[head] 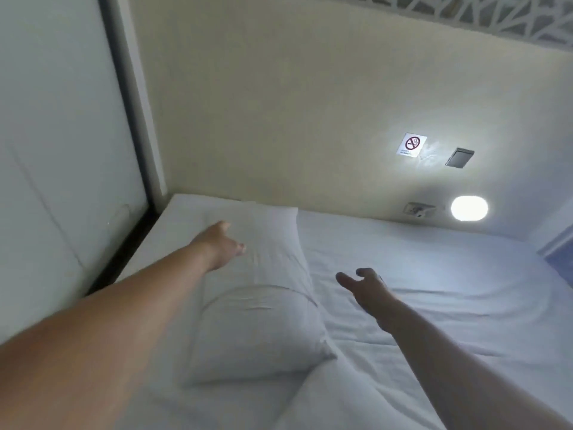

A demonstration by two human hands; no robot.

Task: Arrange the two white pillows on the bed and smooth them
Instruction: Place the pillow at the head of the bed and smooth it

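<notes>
Two white pillows lie in a row along the left side of the bed (434, 274). The far pillow (269, 231) reaches the beige wall; the near pillow (260, 333) is plump and overlaps its end. My left hand (221, 243) is stretched out over the far pillow, fingers loosely apart, holding nothing; I cannot tell whether it touches the fabric. My right hand (366, 285) hovers open over the sheet just right of the pillows, fingers spread and empty.
A white panel wall with a dark frame (130, 144) runs along the bed's left edge. On the beige wall are a no-smoking sign (411, 144), a switch (459, 157), a socket (419, 209) and a lit round lamp (469, 208). Wrinkled white sheet spreads to the right.
</notes>
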